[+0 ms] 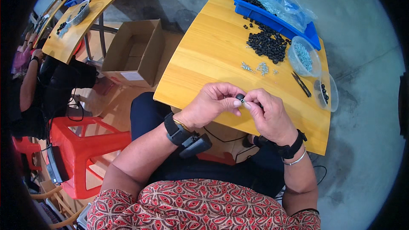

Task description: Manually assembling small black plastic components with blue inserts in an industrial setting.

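Note:
My left hand [208, 105] pinches a small round black plastic piece [240, 96] between thumb and fingers, above the near edge of the yellow wooden table [200, 55]. Against that piece, my right hand [272, 115] pinches a tiny shiny metal part [243, 101]; its exact kind is too small to tell. Something black also shows by the right fingers, mostly hidden. Beyond the hands lie a heap of black plastic pieces [268, 46] and small piles of metal parts [263, 68]. Small black-handled snips [301, 85] rest to the right.
A blue tray [277, 16] with black pieces and a plastic bag stands at the back. Two clear tubs, one with metal parts [303, 57], sit along the right edge. Leftward are a cardboard box [149, 61], a red stool [85, 145] and another person's arm [29, 85].

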A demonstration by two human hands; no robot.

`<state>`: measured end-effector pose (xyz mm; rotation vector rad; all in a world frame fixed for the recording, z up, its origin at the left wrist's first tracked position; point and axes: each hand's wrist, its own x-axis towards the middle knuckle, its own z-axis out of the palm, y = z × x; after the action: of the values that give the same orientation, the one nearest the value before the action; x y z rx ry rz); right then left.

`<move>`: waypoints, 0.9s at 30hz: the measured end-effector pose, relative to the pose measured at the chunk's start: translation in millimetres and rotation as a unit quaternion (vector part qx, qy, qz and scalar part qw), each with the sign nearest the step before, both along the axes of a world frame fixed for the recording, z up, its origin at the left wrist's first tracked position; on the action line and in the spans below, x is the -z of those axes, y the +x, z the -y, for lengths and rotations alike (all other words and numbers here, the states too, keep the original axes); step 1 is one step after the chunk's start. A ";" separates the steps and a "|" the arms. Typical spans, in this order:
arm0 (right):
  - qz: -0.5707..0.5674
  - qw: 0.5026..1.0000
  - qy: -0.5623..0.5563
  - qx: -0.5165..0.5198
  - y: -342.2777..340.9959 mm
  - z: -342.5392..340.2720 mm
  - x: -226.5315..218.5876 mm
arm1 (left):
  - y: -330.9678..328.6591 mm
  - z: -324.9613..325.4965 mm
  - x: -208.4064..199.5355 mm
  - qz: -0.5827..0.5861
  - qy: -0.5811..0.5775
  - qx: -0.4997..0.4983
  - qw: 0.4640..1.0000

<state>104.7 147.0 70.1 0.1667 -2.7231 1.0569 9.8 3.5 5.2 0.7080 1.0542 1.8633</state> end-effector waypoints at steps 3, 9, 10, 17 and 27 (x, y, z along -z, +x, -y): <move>0.018 1.000 0.002 0.001 1.6 -2.3 -1.8 | -3.1 -1.2 4.6 0.048 0.026 -0.012 0.998; -0.007 0.999 0.032 0.005 3.9 -8.1 -6.9 | -2.3 1.0 3.5 0.094 0.012 0.011 0.995; -0.007 0.999 0.032 0.004 3.2 -7.4 -7.5 | -2.1 1.1 4.1 0.082 0.010 0.005 0.997; -0.021 0.996 0.090 -0.014 0.0 -5.2 -6.5 | -0.9 -0.5 -2.4 0.045 -0.021 0.002 0.999; 0.023 0.993 0.106 -0.048 -2.8 -6.1 -12.4 | -2.6 1.5 0.3 0.013 -0.010 0.036 0.999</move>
<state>101.9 153.1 82.5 0.3135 -2.8904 0.8020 7.2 2.0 4.9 0.7005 1.0169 1.7944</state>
